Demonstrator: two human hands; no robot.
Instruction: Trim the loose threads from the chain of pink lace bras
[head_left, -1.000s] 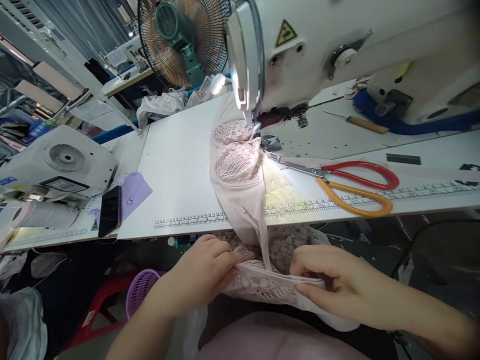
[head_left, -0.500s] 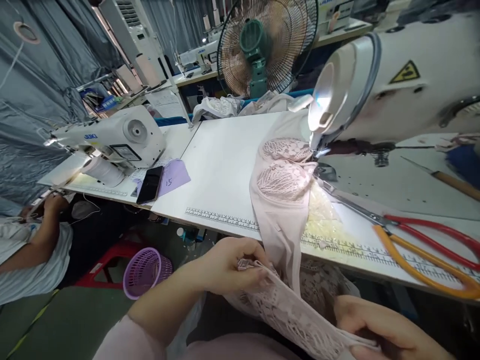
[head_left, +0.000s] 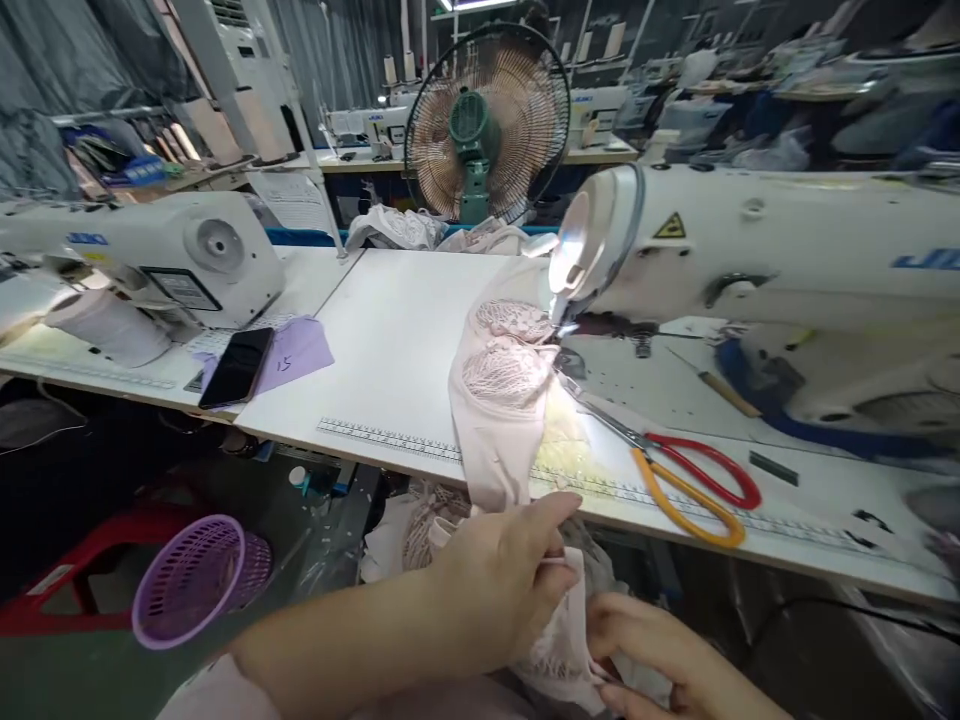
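Observation:
A pale pink lace bra (head_left: 504, 375) lies on the table, its far edge under the needle area of the white sewing machine (head_left: 697, 235). Its lower band hangs over the front edge towards my hands. My left hand (head_left: 499, 560) is closed on pink lace fabric just below that edge. To its right and lower, my right hand (head_left: 660, 650) pinches the same lace fabric, with a short stretch of band between the two hands. More lace pieces (head_left: 427, 525) hang beneath the table edge. Part of the fabric is hidden behind my left hand.
Scissors (head_left: 664, 465) with red and orange handles lie right of the bra. A wooden-handled awl (head_left: 727, 393) sits behind them. Further left are a phone (head_left: 238, 367), purple cloth (head_left: 296, 357) and a second machine (head_left: 150, 255). A purple basket (head_left: 199, 580) stands on the floor; a fan (head_left: 487, 125) is behind.
My view has swung to the right. My hands have come closer together, and the lace stretched between them is now shorter and bunched. The bra stays at the needle.

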